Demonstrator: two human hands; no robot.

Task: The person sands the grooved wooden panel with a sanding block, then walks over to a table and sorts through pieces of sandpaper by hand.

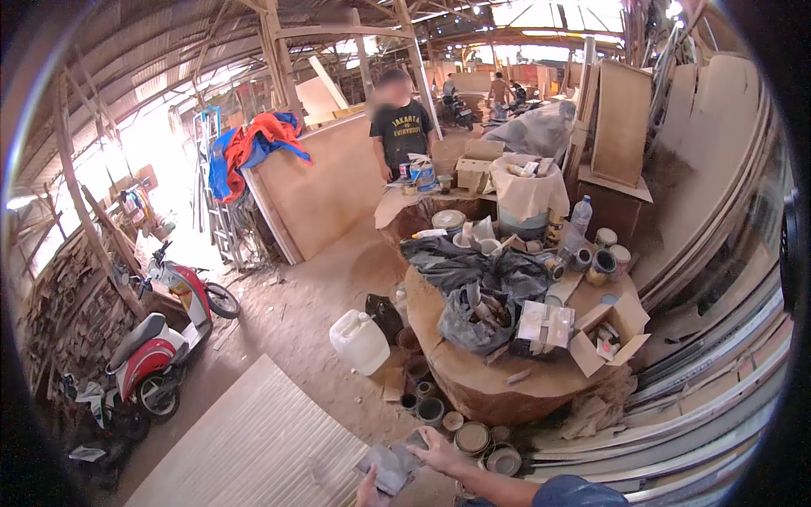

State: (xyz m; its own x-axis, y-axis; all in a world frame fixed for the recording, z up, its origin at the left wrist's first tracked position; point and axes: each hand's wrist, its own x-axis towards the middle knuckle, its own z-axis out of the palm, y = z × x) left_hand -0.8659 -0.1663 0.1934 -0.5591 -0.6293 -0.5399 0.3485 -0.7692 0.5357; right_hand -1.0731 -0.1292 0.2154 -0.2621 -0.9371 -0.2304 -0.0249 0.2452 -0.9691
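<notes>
At the bottom centre, a grey sheet [390,470], folded or crumpled, is between my two hands. My right hand [438,452] grips its upper right side, near a small dark piece. My left hand [367,488] holds its lower left edge, partly cut off by the frame. Just left of them lies a pale ribbed panel [253,444]. Several paint cans [471,438] stand on the floor right beside my right hand.
A wooden slab table [473,384] bears black plastic bags [477,317], an open carton [608,338] and cans. A person [401,127] stands behind it. A white jerrycan [359,340] and a red-white scooter [173,329] are left. Long boards [701,397] lie right.
</notes>
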